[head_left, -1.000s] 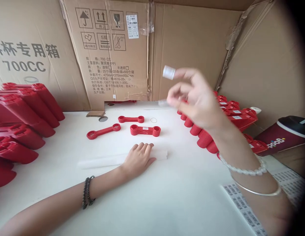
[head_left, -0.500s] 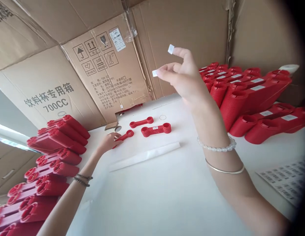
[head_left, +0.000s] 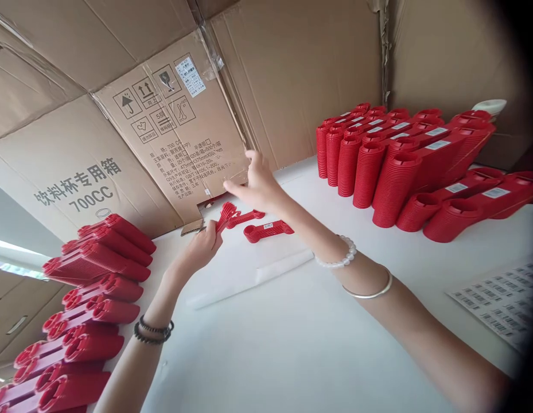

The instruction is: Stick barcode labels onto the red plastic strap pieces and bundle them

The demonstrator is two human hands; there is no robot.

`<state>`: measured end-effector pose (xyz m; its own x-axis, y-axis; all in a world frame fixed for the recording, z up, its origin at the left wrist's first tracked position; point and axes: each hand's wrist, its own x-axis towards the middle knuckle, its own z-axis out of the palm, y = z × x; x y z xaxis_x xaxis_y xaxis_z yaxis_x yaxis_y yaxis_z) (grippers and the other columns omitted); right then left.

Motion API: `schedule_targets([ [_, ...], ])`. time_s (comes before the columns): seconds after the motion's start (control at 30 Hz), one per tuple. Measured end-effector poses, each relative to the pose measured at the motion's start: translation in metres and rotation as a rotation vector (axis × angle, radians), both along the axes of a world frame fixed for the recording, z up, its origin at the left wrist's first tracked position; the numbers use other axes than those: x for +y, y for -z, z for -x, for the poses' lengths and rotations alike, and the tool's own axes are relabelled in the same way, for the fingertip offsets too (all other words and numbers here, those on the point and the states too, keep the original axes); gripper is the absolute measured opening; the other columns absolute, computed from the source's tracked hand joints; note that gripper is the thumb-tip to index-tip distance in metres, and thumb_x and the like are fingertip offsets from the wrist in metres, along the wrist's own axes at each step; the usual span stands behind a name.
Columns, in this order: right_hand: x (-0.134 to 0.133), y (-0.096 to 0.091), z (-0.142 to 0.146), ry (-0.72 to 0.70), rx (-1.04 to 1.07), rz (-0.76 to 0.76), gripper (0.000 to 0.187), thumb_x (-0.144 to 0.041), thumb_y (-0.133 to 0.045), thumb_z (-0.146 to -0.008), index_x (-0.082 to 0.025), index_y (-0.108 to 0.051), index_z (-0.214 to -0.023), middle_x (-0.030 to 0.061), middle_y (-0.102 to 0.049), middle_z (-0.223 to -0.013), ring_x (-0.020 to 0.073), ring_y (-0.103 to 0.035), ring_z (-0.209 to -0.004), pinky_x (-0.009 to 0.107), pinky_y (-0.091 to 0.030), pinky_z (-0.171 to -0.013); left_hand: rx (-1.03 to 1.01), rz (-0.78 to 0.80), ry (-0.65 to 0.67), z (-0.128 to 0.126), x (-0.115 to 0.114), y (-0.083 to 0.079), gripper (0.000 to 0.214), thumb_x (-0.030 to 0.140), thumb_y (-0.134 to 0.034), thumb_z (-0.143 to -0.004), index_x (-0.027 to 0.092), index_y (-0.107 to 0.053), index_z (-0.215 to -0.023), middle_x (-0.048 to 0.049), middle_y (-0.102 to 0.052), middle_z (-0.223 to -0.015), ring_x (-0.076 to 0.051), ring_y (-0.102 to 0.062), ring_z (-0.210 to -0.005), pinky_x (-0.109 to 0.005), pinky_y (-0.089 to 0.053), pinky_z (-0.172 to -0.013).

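My left hand [head_left: 201,245] is closed around one end of a small stack of red plastic pieces [head_left: 226,217], lifted and tilted, its thin layers fanned at the free end. Just above and to the right hovers my right hand [head_left: 261,182], thumb and index finger apart. I cannot make out any labels on its fingertips. Behind the held stack lies a short red stack [head_left: 252,217] with round ends. Nearer me, another red stack [head_left: 268,230] bears a white barcode label and is partly covered by my right forearm.
Tall labelled red stacks [head_left: 389,183] stand at the right. More red stacks [head_left: 94,304] line the left edge. A barcode label sheet [head_left: 498,304] lies at the right, and a white paper strip [head_left: 257,278] crosses the table. Cardboard boxes [head_left: 163,132] wall the back.
My left hand has lifted and tilted its red stack. My right hand has moved left and down towards it; the two white labels seen on its fingers earlier are out of sight.
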<state>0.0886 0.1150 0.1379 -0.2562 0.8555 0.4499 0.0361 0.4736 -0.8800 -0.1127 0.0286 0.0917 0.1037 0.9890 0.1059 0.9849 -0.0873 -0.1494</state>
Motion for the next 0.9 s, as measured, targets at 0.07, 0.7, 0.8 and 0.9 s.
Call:
schedule_targets([
  [0.07, -0.01, 0.004, 0.008, -0.068, -0.029, 0.056, 0.072, -0.037, -0.068, -0.074, -0.022, -0.027, -0.132, 0.0151, -0.033, -0.138, 0.0348, -0.034, -0.13, 0.058, -0.037, -0.103, 0.15, -0.111, -0.003, -0.036, -0.011, -0.023, 0.021, 0.026, -0.027, -0.094, 0.015, -0.045, -0.095, -0.0047, -0.057, -0.066, -0.02, -0.056, -0.049, -0.029, -0.031, -0.044],
  [0.7, -0.033, -0.021, -0.013, -0.116, 0.322, -0.192, 0.063, -0.016, -0.059, -0.078, -0.039, -0.031, -0.13, 0.0022, -0.041, -0.133, 0.0184, -0.057, -0.107, 0.036, -0.056, -0.08, -1.387, 0.258, 0.157, -0.032, -0.031, -0.059, 0.04, 0.052, -0.053, -0.086, 0.015, -0.056, -0.101, -0.0033, -0.054, -0.074, -0.014, -0.051, -0.067, -0.024, -0.043, -0.055],
  [0.8, -0.028, -0.022, -0.015, -0.142, 0.315, -0.194, 0.059, -0.023, -0.062, -0.079, -0.038, -0.034, -0.128, 0.0029, -0.043, -0.13, 0.018, -0.058, -0.105, 0.035, -0.056, -0.077, -1.584, 0.372, 0.133, -0.033, -0.03, -0.054, 0.036, 0.047, -0.06, -0.084, 0.017, -0.056, -0.103, -0.0045, -0.055, -0.082, -0.011, -0.048, -0.066, -0.022, -0.041, -0.056],
  [0.9, -0.025, -0.023, -0.014, -0.184, 0.345, -0.147, 0.046, -0.037, -0.06, -0.083, -0.035, -0.038, -0.123, 0.0034, -0.044, -0.129, 0.0157, -0.06, -0.098, 0.032, -0.057, -0.074, -1.637, 0.442, 0.163, -0.035, -0.031, -0.051, 0.032, 0.046, -0.062, -0.083, 0.017, -0.059, -0.098, -0.0056, -0.058, -0.087, -0.009, -0.045, -0.064, -0.023, -0.041, -0.06],
])
